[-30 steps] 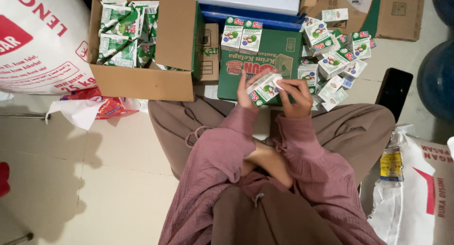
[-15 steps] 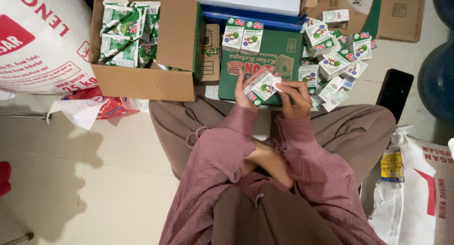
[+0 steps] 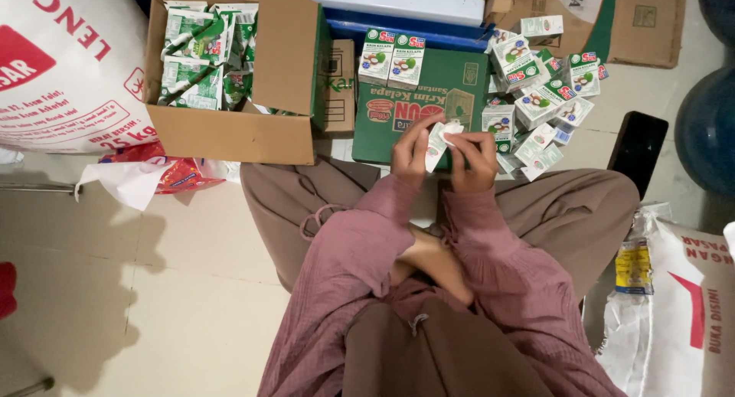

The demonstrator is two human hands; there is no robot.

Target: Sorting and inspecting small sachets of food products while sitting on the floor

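Note:
I sit cross-legged on the floor. My left hand [image 3: 411, 149] and my right hand [image 3: 472, 160] together grip one small white-and-green carton [image 3: 437, 142], held edge-on above a flat green box [image 3: 383, 129] in front of my knees. Two small cartons [image 3: 391, 57] stand upright on the far edge of that box. A loose heap of the same small cartons [image 3: 536, 98] lies to the right of my hands.
An open brown cardboard box [image 3: 230, 133] with several flattened cartons sits at the left. A big white sack [image 3: 65, 60] lies far left, another sack [image 3: 674, 313] at lower right. A black phone [image 3: 635, 148] lies beside my right knee, a blue container [image 3: 708, 129] beyond it.
The carton in my hands has turned from face-up to edge-on, showing its white side. Both hands stay over the green box.

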